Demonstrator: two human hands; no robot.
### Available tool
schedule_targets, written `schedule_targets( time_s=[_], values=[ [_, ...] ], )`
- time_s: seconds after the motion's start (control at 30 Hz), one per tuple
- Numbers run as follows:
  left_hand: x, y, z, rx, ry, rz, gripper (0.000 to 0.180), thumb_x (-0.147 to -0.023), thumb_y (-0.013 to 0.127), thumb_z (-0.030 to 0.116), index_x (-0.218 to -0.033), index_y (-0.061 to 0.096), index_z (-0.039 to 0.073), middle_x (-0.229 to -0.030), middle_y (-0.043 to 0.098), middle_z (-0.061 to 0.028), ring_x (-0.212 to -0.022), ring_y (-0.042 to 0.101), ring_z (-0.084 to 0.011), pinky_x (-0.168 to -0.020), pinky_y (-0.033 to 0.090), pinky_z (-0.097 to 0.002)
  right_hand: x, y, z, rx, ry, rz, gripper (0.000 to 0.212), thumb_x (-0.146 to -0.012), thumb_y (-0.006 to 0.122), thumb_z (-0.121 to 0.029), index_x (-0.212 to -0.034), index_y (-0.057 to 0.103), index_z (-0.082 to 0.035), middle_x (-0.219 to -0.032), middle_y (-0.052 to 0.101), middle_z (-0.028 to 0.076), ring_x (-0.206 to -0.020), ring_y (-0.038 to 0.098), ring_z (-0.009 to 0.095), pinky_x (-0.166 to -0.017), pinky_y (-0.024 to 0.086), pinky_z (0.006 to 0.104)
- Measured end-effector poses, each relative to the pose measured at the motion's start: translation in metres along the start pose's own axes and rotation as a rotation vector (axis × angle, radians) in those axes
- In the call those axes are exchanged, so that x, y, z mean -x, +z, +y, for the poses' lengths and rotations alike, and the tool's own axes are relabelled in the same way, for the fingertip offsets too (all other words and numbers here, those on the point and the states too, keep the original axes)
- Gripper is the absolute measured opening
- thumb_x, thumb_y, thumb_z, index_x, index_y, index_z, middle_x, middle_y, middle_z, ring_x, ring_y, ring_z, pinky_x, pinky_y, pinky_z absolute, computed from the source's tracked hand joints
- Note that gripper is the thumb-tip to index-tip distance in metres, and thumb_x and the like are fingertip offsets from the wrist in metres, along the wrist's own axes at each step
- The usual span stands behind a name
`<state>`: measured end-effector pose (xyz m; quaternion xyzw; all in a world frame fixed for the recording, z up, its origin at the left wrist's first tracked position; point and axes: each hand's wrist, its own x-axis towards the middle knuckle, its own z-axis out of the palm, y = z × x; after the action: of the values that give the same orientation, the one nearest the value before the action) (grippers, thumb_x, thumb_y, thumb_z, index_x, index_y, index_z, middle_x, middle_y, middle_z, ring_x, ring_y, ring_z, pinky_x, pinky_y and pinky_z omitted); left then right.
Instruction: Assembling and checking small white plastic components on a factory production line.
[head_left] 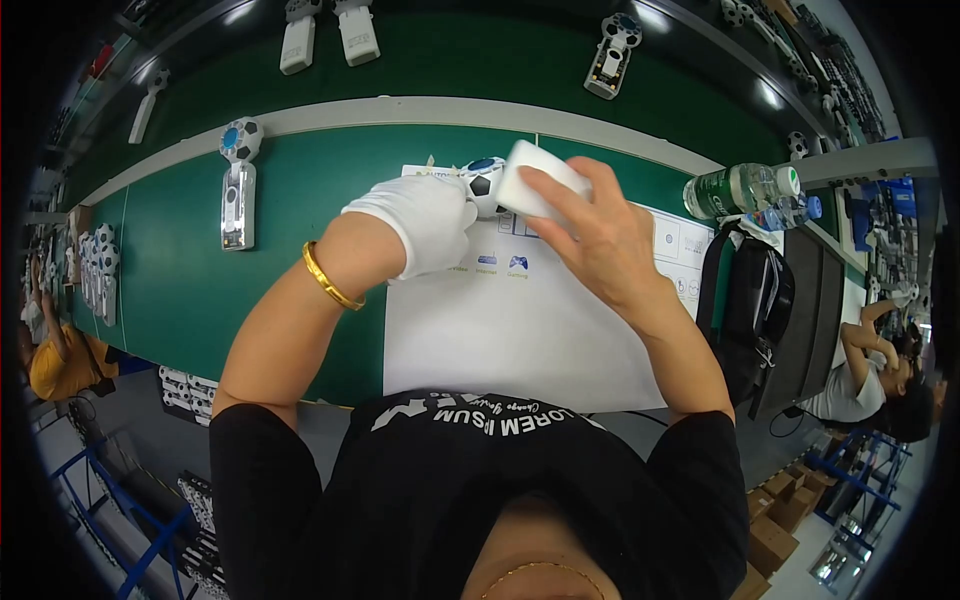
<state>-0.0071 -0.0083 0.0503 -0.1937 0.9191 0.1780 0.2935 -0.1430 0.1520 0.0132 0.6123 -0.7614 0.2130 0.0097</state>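
My left hand (430, 220), in a white glove, is closed round a small device with a football-patterned head (484, 184), white with black patches and a blue-ringed top. Its lower part is hidden by the glove. My bare right hand (605, 230) grips a plain white sponge-like block (540, 178) with rounded corners, thumb on one side and fingers on the other. The block is held right beside the football head; whether they touch I cannot tell. Beneath both hands lies a large white printed sheet (510, 340) on the green bench.
Another football-headed device (238, 190) lies on the green bench top (320, 170) to the left. Several more stand at the far left edge. Plastic bottles (735, 190) and a black bag (755, 300) are at the right. More devices (612, 60) rest on the shelf behind. People sit at both sides.
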Motion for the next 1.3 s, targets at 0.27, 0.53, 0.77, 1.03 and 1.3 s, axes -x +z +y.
schedule_targets(
  time_s=[0.27,0.53,0.77,1.03,1.3],
  values=[
    [-0.008,0.007,-0.006,0.022,0.018,0.016,0.024,-0.080,0.052,0.012,-0.094,0.068,0.000,-0.086,0.066,-0.0174,-0.073,0.067,-0.0296,-0.066,0.055,-0.0390,-0.018,0.015,0.012,0.125,-0.069,0.067,0.035,-0.080,0.072,-0.023,-0.115,0.067,-0.026,-0.107,0.057,0.014,-0.071,0.065,0.027,-0.058,0.053,0.0354],
    [-0.003,-0.001,0.001,0.040,0.025,0.010,0.025,-0.080,0.051,0.013,-0.091,0.068,-0.001,-0.087,0.066,-0.0185,-0.073,0.067,-0.0292,-0.067,0.055,-0.0392,-0.018,0.020,0.015,0.164,-0.078,0.080,0.031,-0.081,0.071,-0.021,-0.112,0.068,-0.025,-0.106,0.058,0.015,-0.069,0.065,0.027,-0.059,0.054,0.0353],
    [0.006,-0.003,0.000,0.095,-0.045,-0.009,0.025,-0.082,0.050,0.014,-0.093,0.066,-0.001,-0.091,0.066,-0.0201,-0.082,0.066,-0.0315,-0.076,0.053,-0.0406,-0.008,-0.002,0.036,0.123,0.153,0.043,0.033,-0.081,0.072,-0.021,-0.113,0.068,-0.022,-0.110,0.059,0.017,-0.078,0.066,0.031,-0.068,0.055,0.0370],
    [0.001,0.018,-0.010,0.271,-0.122,0.062,0.030,-0.086,0.048,0.018,-0.106,0.058,-0.002,-0.091,0.066,-0.0225,-0.087,0.064,-0.0367,-0.080,0.051,-0.0422,0.013,0.001,0.050,-0.019,0.224,0.025,0.033,-0.083,0.068,-0.013,-0.116,0.065,-0.012,-0.112,0.063,0.017,-0.082,0.066,0.032,-0.073,0.055,0.0355],
    [0.002,0.051,0.004,0.306,0.000,0.398,0.026,-0.084,0.051,0.020,-0.100,0.057,0.000,-0.083,0.065,-0.0238,-0.076,0.064,-0.0421,-0.071,0.051,-0.0477,-0.047,0.069,-0.023,-0.348,-0.245,0.375,0.031,-0.084,0.056,0.001,-0.112,0.066,-0.007,-0.089,0.070,0.009,-0.079,0.065,0.022,-0.072,0.052,0.0330]
  ],
)
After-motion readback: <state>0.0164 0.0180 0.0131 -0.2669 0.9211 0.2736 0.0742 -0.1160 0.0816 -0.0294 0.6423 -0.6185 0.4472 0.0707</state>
